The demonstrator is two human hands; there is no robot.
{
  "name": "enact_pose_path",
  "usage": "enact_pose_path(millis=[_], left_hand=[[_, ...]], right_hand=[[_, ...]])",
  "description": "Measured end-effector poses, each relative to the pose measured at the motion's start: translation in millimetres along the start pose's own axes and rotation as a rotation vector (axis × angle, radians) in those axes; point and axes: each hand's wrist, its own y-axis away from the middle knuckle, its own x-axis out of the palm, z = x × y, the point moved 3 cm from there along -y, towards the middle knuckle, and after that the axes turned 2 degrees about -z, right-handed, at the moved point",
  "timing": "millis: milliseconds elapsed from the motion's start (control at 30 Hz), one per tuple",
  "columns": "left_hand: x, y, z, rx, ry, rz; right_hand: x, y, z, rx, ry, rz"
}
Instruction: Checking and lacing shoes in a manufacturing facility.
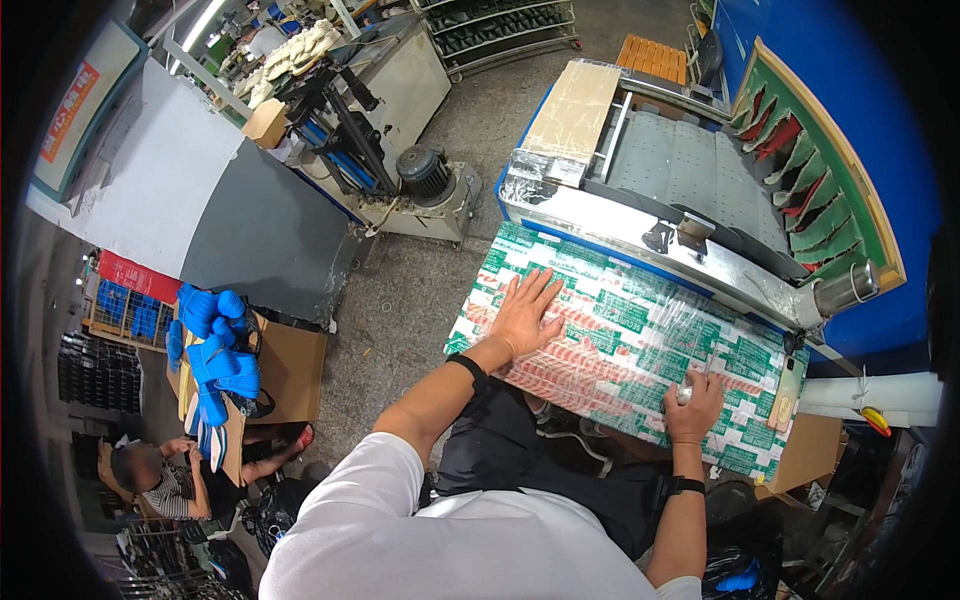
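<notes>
My left hand (525,318) lies flat with fingers spread on a worktable (620,290) covered in green, white and red printed tape under a clear, shiny layer. Farther right, my right hand (697,408) is curled over the same tabletop, near its front edge. A small, shiny, whitish object (684,395) shows between its thumb and fingers; its kind is too small to make out. Both wrists wear dark bands.
Beyond the table stands a conveyor machine (670,160) with a metal rail. A green rack (810,190) holds red and green pieces at right. A motor (425,175) stands on the floor. At left, a person (170,480) sits near blue-wrapped bundles (215,350).
</notes>
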Motion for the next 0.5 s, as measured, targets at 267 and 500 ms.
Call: enact_pose_path(millis=[267, 500], left_hand=[[0.2, 1.1, -1.2, 0.002, -0.006, -0.001], [1.1, 1.0, -0.9, -0.006, -0.007, 0.012]], right_hand=[[-1.5, 1.3, -0.7, -0.016, -0.003, -0.003], [-2.0, 1.3, 0.2, -0.01, -0.005, -0.005]])
